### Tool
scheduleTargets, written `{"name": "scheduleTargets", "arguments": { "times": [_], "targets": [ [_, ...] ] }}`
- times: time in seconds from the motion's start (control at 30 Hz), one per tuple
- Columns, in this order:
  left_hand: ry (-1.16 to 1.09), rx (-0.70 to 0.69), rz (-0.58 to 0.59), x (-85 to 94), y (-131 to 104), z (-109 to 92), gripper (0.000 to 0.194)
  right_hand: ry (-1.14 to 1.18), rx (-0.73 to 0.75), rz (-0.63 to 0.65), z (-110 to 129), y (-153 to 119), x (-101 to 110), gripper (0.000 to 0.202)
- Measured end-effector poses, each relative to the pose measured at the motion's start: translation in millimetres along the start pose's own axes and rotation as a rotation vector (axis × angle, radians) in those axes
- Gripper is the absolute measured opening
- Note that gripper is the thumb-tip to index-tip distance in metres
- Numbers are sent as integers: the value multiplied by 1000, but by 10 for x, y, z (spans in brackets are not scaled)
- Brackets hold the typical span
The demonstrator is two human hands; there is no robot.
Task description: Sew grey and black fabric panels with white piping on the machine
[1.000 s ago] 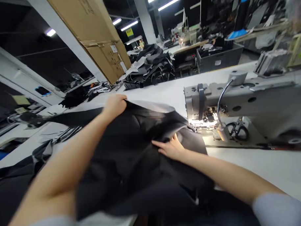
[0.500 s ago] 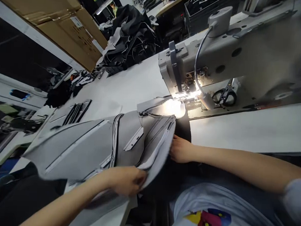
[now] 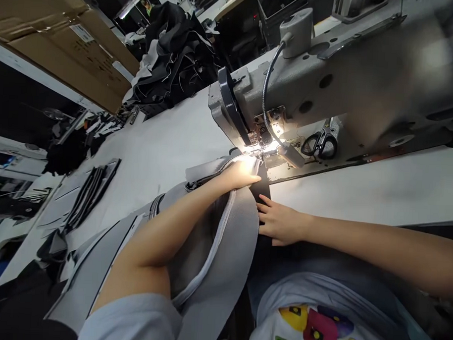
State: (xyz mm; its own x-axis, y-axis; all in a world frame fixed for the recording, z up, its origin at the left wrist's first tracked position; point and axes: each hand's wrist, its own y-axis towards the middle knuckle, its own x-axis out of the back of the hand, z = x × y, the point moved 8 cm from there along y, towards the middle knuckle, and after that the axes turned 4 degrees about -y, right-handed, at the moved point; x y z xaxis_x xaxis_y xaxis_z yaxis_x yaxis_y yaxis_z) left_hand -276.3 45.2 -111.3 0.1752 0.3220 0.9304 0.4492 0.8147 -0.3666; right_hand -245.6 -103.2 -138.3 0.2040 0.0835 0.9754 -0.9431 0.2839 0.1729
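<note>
A large grey fabric piece, with a pale-edged seam and black backing, drapes over the table edge and runs up to the sewing machine. My left hand grips its layers close to the needle area, thumb on top; lamp glare washes out the other fingers. Black fabric shows beside the grey edge. Against that black fabric rests my right hand, its fingers spread, just right of the grey edge. The machine's lamp shines on the presser foot.
Black-handled scissors lie on the machine bed. On the white table, a stack of dark-edged pieces lies to the left. A dark fabric heap and a cardboard box stand at the back.
My left hand has moved from the fabric's lower edge up to the needle area. My right hand's fingers have spread. The grey fabric has folded over toward me, and the view has shifted.
</note>
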Motion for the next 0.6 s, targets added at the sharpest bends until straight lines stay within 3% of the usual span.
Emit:
{"name": "scheduleTargets", "arguments": {
  "times": [0.07,0.17,0.27,0.4,0.6],
  "targets": [
    [34,68,-96,3,-38,72,19,-37,-35,-6,-179,21,47,39],
    [148,146,-146,-79,-122,83,40,-115,-148,-41,-416,96,73,23],
    [238,125,-142,-150,-180,30,49,-185,-192,-73,-465,136,77,27],
    [361,45,-53,-141,-225,-51,59,-182,-177,-113,-409,74,98,31],
    [431,-45,192,-73,-232,-185,61,-271,-173,-246,-386,-58,146,33]
  ]
}}
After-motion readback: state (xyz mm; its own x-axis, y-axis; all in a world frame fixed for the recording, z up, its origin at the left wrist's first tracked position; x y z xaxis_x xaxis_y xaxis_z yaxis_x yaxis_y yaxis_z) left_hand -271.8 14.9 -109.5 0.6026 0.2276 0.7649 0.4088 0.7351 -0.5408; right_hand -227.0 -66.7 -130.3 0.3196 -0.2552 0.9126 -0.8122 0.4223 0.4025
